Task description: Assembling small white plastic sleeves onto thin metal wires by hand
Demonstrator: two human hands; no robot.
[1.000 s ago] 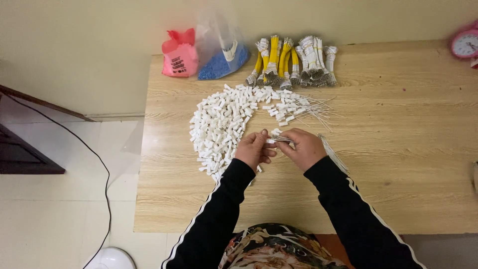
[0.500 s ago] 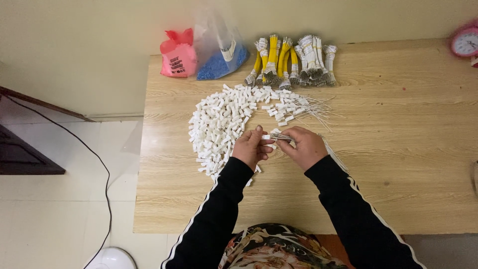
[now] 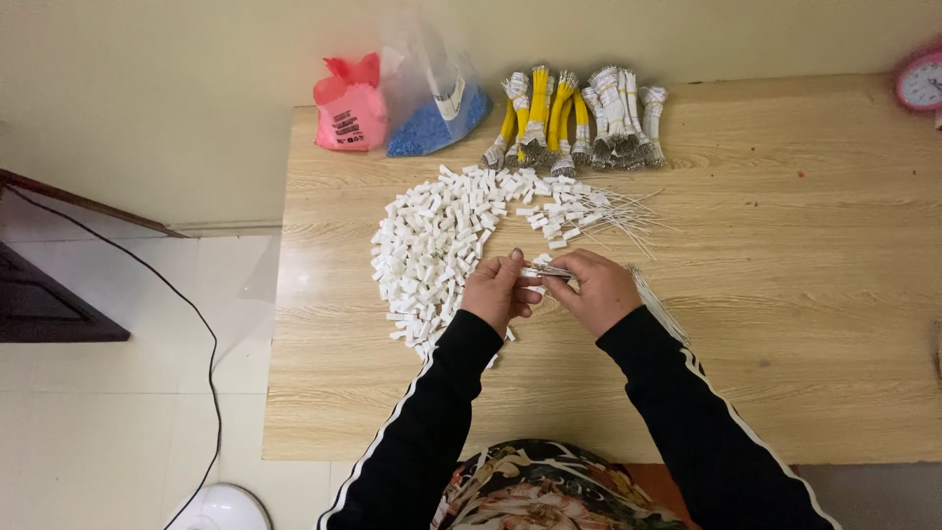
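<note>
My left hand (image 3: 498,291) and my right hand (image 3: 597,291) meet over the wooden table (image 3: 785,324), fingertips together, pinching a small white connector with thin wires (image 3: 548,268) between them. Just left of my left hand a curved heap of small white plastic connectors (image 3: 432,245) spreads across the table. Behind my hands lie several connectors with thin bare wires fanned out (image 3: 589,208). A bundle of thin wires (image 3: 655,302) lies by my right wrist.
Bundled yellow and white wire harnesses (image 3: 577,116) lie at the table's far edge. Beside them stand a pink bag (image 3: 350,106) and a clear bag of blue pieces (image 3: 437,108). A pink clock (image 3: 920,83) sits far right. A black cable (image 3: 196,324) runs over the floor.
Both hands have stayed in place over the table; only the fingers have shifted slightly around the small connector and its wires.
</note>
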